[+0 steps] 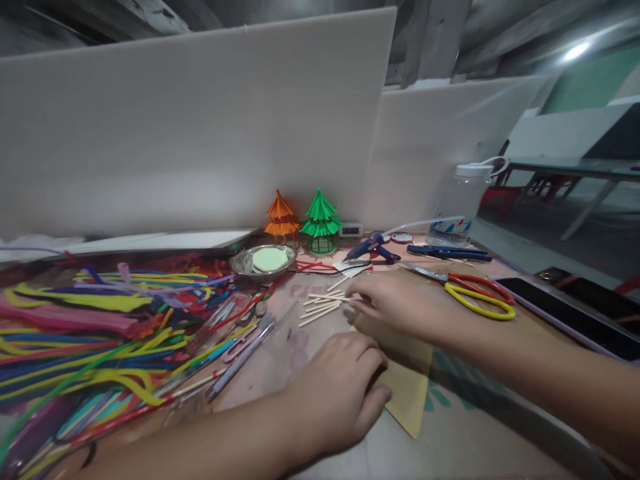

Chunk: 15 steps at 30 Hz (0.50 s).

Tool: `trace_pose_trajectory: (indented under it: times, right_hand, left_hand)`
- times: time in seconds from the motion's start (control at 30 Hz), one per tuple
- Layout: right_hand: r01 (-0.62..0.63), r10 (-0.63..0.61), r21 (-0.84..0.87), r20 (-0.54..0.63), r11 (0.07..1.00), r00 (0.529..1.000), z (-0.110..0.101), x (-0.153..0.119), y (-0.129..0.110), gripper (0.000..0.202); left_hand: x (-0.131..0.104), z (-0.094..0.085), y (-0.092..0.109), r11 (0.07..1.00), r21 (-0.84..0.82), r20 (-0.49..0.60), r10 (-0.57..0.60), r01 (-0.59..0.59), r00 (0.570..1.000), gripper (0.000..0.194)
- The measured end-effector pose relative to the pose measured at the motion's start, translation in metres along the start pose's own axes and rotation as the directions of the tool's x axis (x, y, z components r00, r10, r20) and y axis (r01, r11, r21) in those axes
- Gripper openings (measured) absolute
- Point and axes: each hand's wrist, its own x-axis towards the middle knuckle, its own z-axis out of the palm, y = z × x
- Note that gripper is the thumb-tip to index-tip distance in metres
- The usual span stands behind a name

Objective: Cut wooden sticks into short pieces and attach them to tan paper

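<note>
Several short pale wooden sticks lie in a loose pile on the table. At the right end of the pile is my right hand, its fingers pinched together at the sticks; it seems to hold the end of one. My left hand rests nearer to me with curled fingers, beside a yellowish paper piece; whatever its fingertips hold, if anything, is hidden. Behind the pile, a blue glue gun lies by a small white paper.
Coloured pipe cleaners cover the left side. Farther back stand a metal dish, an orange paper tree and a green one. Scissors, a blue cutter, a phone and a bottle are at the right.
</note>
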Motion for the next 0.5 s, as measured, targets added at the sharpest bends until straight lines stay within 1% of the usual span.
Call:
trace_pose_trajectory:
  times: [0.03,0.1,0.13,0.2,0.27,0.37,0.43,0.5]
  right_hand:
    - [-0.003,0.005,-0.037,0.053,0.999,0.999,0.000,0.017,-0.008,0.022]
    - [-0.013,0.016,-0.047,0.070,0.999,0.997,0.004,0.047,-0.020,0.021]
    - [-0.021,0.025,-0.046,0.091,0.999,0.996,0.008,0.058,-0.023,0.017]
    - [-0.035,0.038,-0.029,0.121,0.999,0.992,0.019,0.072,-0.026,0.016]
    - [-0.043,0.043,-0.002,0.126,0.999,0.991,0.029,0.074,-0.026,0.014]
    - [-0.033,0.030,0.041,0.078,0.999,0.997,0.038,0.068,-0.023,0.006]
    - [-0.010,0.007,0.067,0.032,0.998,0.999,0.038,0.062,-0.021,0.005]
    - [0.007,-0.006,0.089,-0.011,0.996,1.000,0.031,0.053,-0.017,0.007]
  left_hand:
    - [0.000,0.000,0.000,1.000,0.001,0.002,-0.003,0.003,1.000,0.025]
    - [0.001,0.000,-0.001,1.000,0.007,0.009,0.004,-0.004,1.000,0.026]
    - [0.001,0.000,-0.001,1.000,0.011,0.012,0.009,-0.009,1.000,0.026]
    - [0.002,-0.001,-0.002,1.000,0.019,0.016,0.017,-0.018,1.000,0.026]
    - [0.002,-0.002,-0.002,0.999,0.024,0.020,0.021,-0.021,1.000,0.024]
    - [0.003,-0.003,-0.001,0.999,0.028,0.024,0.026,-0.027,0.999,0.022]
    - [0.003,-0.003,-0.001,0.999,0.025,0.011,0.033,-0.033,0.999,0.021]
    - [0.002,-0.002,-0.002,0.999,0.017,-0.006,0.040,-0.040,0.999,0.020]
